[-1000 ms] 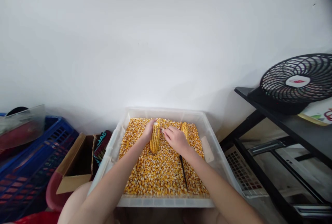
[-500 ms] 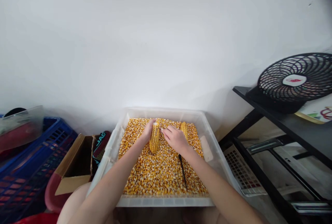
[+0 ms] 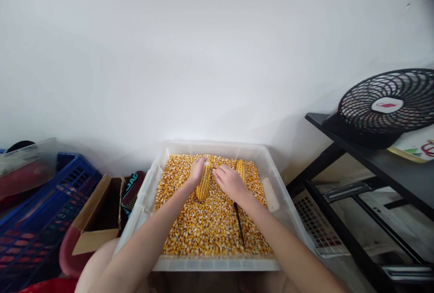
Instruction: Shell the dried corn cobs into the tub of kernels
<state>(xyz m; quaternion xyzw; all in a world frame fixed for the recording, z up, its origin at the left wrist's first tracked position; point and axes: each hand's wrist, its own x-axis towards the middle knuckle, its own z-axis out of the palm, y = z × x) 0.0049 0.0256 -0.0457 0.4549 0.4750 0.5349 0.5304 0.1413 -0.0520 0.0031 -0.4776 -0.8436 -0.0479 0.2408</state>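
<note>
My left hand (image 3: 196, 173) gripping a cob (image 3: 204, 183) upright in the kernel bin (image 3: 217, 263), my right hand (image 3: 230, 182) at its 3 o'clock, closed on a thin tool, second cob (image 3: 241, 169) beyond.

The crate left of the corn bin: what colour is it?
Blue crate, seen in the head view.

On the right stands a black shelf (image 3: 373, 159) with a black fan (image 3: 388, 107) on top. Just beside the fan lies a printed sheet (image 3: 418, 146). Under the shelf a white grid (image 3: 313, 225) lies on the floor. On the left are a blue crate (image 3: 37, 211), a cardboard box (image 3: 98, 218) and a clear lid (image 3: 29, 164). Behind all is a white wall (image 3: 203, 58).
</note>
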